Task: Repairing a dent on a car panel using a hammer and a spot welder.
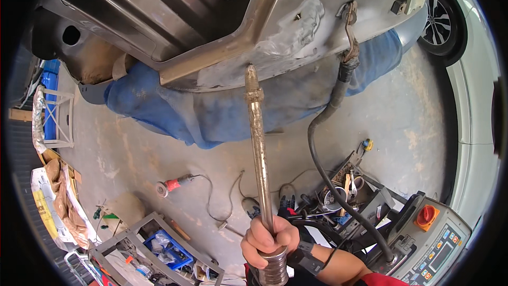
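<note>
My right hand (270,239), a black band at its wrist, is closed round the lower part of a slide hammer (257,137), just above and over its ribbed weight (273,267). The long metal rod runs up and away from me. Its narrow tip meets, or nearly meets, the lower edge of a grey car body panel (222,71). Right of the tip the panel has a sanded, whitish patch (296,26). A metal clamp (349,26) with a thick black cable (317,143) is fixed to the panel further right. My left hand is out of sight.
A blue cloth (211,116) hangs under the panel. At lower right stands a machine with a control panel (436,254), beside a tool cart (365,206). A red angle grinder (174,184) and its cord lie on the floor. A grey cart (114,254) is at lower left; a light-coloured car (473,111) stands right.
</note>
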Demonstrator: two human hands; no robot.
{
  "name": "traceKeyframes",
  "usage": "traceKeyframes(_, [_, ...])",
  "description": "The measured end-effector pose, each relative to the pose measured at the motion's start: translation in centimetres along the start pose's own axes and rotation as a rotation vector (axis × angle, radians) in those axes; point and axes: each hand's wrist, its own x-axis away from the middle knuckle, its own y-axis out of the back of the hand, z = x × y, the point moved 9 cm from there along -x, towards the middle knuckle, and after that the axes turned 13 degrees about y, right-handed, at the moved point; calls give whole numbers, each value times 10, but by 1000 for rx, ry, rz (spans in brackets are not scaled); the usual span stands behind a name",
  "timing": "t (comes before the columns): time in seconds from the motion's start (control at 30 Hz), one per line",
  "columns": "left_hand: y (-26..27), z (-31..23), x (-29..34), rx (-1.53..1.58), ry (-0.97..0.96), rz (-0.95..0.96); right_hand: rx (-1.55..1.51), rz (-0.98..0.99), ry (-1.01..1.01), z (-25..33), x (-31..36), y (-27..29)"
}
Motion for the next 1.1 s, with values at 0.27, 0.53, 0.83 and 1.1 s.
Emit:
traceKeyframes(0.27, [25,2,-13,-7,64,114,2062,-446,158,34,15,-62])
traceKeyframes(0.53, [38,7,-27,-47,26,73,1939,-476,111,39,13,-46])
traceKeyframes(0.83, [33,8,-34,1,30,172,1933,-460,66,40,8,-46])
traceKeyframes(1.1, [7,-10,-6,-2,-5,79,1787,-565,30,47,23,-28])
